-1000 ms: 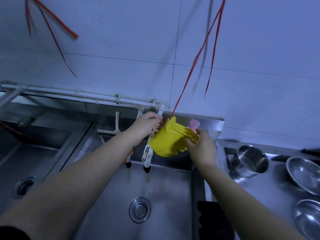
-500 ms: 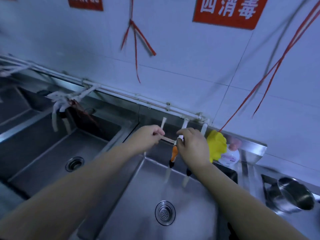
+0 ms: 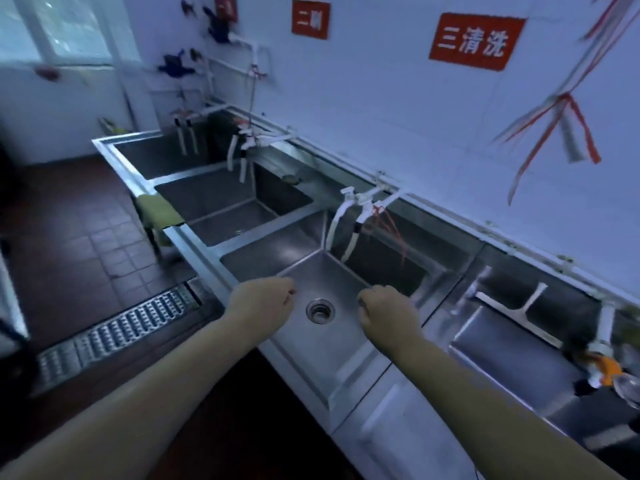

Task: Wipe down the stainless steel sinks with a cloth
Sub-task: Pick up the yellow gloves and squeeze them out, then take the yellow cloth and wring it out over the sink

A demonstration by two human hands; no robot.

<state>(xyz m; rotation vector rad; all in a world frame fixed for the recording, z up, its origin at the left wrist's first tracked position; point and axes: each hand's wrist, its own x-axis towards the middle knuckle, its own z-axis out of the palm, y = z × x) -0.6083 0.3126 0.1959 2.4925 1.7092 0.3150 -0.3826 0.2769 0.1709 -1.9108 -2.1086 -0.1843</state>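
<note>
A row of steel sinks runs along the wall from far left to near right, basins parted by narrow ridges. Both hands hang over the near-centre basin, either side of its drain. The left hand sits above the basin's front-left rim, fingers curled loosely inward, holding nothing. The right hand is over the basin's right half, near the ridge to the next basin, fingers likewise curled and holding nothing. Clear basin floor shows between the hands and back to the rear wall. White taps drop from the wall pipe at the basin's back left, well apart from both hands. A green cloth lies draped over the front rim two basins to the left, far from either hand. A floor grate runs along the sinks' front edge, left of the left forearm. Red signs hang on the wall above.
</note>
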